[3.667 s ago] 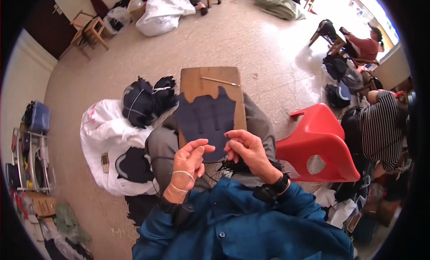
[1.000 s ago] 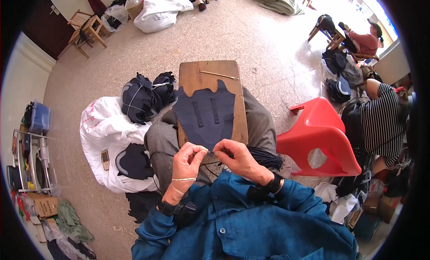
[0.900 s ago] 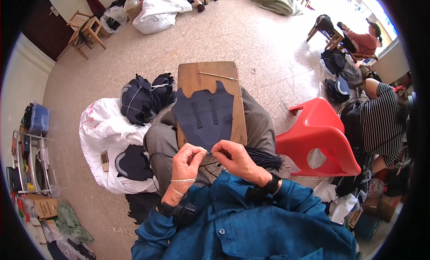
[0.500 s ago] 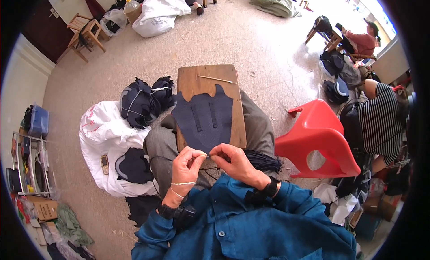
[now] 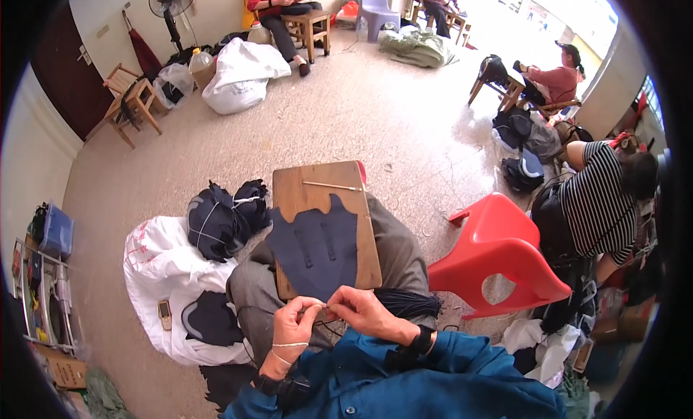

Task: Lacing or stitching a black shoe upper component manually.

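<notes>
Both my hands are closed in a fingertip pinch just past the near edge of a small wooden board (image 5: 368, 253) across my lap. My left hand (image 5: 292, 326), with a pale band at its wrist, and my right hand (image 5: 367, 314) nearly touch. What lies between their fingertips is too small to make out. On the board lies a dark navy fabric piece (image 5: 317, 246) with two parallel dark strips. Beyond it rests a thin light stick (image 5: 332, 186). A bundle of dark cords (image 5: 408, 303) is beside my right hand, and a loose dark cord runs below my fingers.
To the left, tied dark fabric bundles (image 5: 216, 224) stand by a white sack (image 5: 148, 267) holding a phone (image 5: 165, 315) and another dark piece (image 5: 213, 318). A red plastic chair (image 5: 498, 253) stands close on the right. A person in stripes (image 5: 599, 195) sits beyond it; others sit farther off.
The view has tilted up, so the board, my hands and the floor things appear lower, and more of the far room shows. Both hands keep their fingertip pinch close together.
</notes>
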Demonstrator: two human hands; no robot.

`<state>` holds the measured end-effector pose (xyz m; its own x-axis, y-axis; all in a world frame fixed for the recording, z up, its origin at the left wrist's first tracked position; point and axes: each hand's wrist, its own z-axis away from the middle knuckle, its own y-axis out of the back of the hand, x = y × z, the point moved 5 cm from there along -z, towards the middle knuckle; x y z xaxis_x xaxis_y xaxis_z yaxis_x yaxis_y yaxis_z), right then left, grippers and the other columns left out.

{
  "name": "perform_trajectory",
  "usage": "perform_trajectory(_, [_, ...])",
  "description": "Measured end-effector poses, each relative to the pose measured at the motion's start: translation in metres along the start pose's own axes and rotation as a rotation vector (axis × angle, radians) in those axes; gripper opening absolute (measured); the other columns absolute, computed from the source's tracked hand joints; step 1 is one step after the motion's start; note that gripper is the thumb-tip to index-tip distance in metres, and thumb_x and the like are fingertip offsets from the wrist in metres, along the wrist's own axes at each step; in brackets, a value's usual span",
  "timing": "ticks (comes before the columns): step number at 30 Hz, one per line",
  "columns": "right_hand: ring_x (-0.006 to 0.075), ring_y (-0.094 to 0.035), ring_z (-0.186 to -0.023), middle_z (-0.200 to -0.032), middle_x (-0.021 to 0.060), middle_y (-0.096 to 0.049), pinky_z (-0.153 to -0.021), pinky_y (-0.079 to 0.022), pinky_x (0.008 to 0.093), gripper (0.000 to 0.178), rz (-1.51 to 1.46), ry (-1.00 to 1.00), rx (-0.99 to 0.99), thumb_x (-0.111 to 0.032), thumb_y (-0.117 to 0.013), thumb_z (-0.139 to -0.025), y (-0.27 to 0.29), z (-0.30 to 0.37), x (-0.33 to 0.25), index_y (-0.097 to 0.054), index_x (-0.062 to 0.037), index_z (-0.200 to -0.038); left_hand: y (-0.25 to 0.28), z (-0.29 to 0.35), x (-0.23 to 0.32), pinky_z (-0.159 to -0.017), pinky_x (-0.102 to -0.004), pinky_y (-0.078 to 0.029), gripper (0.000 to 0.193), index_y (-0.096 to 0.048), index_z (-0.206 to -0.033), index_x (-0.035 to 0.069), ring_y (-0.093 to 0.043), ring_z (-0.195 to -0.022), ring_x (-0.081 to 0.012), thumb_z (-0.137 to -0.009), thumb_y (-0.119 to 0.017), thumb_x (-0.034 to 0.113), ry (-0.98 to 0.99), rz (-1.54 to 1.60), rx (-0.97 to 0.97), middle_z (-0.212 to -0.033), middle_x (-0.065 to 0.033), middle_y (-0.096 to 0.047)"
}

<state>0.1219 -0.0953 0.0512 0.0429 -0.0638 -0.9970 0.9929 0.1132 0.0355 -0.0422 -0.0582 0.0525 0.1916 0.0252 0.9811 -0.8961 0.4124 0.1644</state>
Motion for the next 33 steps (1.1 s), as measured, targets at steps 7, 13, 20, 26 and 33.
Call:
perform_trajectory(7, [0.014,-0.071,-0.089,-0.088,0.009,-0.072,-0.077,-0.057,0.028,0.007,0.099,0.002,-0.047,-0.004,-0.059,-0.099,-0.001,0.0,-0.009,-0.06,0.0026,-0.1,0.003,-0.001,0.002,-0.069,-0.0196,-0.048,0.005,-0.069,-0.095,-0.002,-0.061,-0.079,-0.0053,-0.095,-0.066,0.002,-0.033,-0.034,0.015,-0.088,-0.0019,-0.07])
perform_trajectory(13, [0.0112,-0.066,-0.078,-0.084,0.0065,-0.068,-0.069,-0.055,0.0275,0.008,-0.059,0.01,0.009,-0.006,-0.059,-0.099,-0.006,-0.002,0.0,-0.059,0.0019,-0.103,0.003,-0.004,0.007,-0.067,-0.0194,-0.048,0.003,-0.07,-0.094,-0.001,-0.06,-0.077,-0.0049,-0.093,-0.067,0.001,-0.037,-0.059,-0.011,-0.087,-0.0016,-0.069])
perform_trajectory(20, [0.0096,-0.058,-0.069,-0.08,0.0029,-0.062,-0.062,-0.05,0.0268,0.012,0.025,-0.042,0.019,-0.009,-0.054,-0.101,0.009,-0.003,-0.001,-0.059,-0.0018,-0.111,-0.005,-0.001,0.022,-0.063,-0.0217,-0.048,0.019,-0.066,-0.103,0.001,-0.057,-0.072,-0.0047,-0.087,-0.075,0.003,-0.08,-0.002,0.195,-0.083,-0.0009,-0.065])
perform_trajectory(26, [0.0078,-0.059,-0.069,-0.087,0.0014,-0.062,-0.06,-0.049,0.0229,0.01,-0.638,-0.032,0.033,-0.015,-0.052,-0.105,0.001,-0.025,-0.032,-0.053,-0.0071,-0.111,-0.041,0.037,-0.01,-0.04,-0.0193,-0.028,0.025,-0.062,-0.114,0.01,-0.036,-0.05,-0.0038,-0.106,-0.053,0.032,0.572,0.558,-0.292,-0.082,-0.0022,-0.063])
perform_trajectory(33, [0.0061,-0.053,-0.067,-0.088,0.001,-0.062,-0.059,-0.043,0.0195,0.024,-0.864,-0.186,-0.081,-0.014,-0.055,-0.103,0.006,-0.001,-0.048,-0.052,-0.0088,-0.127,-0.021,0.011,-0.028,-0.042,-0.0198,-0.03,0.035,-0.062,-0.125,0.006,-0.034,-0.05,-0.0046,-0.107,-0.048,0.032,0.612,1.279,-0.051,-0.108,-0.0024,-0.071])
